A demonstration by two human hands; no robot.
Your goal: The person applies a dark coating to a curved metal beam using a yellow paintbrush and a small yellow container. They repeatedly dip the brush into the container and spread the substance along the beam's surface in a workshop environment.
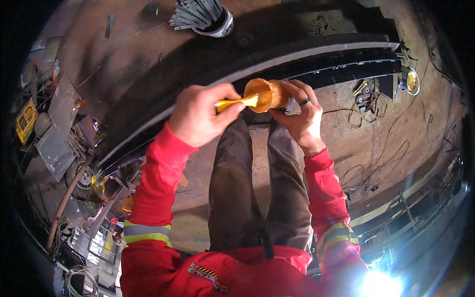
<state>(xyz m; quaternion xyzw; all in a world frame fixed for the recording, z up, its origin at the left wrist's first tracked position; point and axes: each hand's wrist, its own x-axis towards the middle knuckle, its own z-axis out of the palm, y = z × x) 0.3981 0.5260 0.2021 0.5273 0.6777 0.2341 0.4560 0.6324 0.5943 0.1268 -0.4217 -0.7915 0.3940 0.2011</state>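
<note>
My left hand (200,113) is closed around a slim yellow-handled tool (228,105) with a pale tip. That tip reaches into the wide mouth of an orange-brown cup-shaped piece (264,88); whether it touches the inside I cannot tell. My right hand (303,115), with a dark ring on one finger, grips the narrower end of the cup-shaped piece and tilts its mouth toward the left hand. Both hands are held up in front of my legs, over the near side of a long dark metal beam (341,72).
Beyond the beam stands a white bucket (223,28) full of flat metal strips (197,15). Cables and a small power tool (365,95) lie on the floor at right. Metal sheets (53,148), a hose (69,198) and a yellow case (26,120) crowd the left.
</note>
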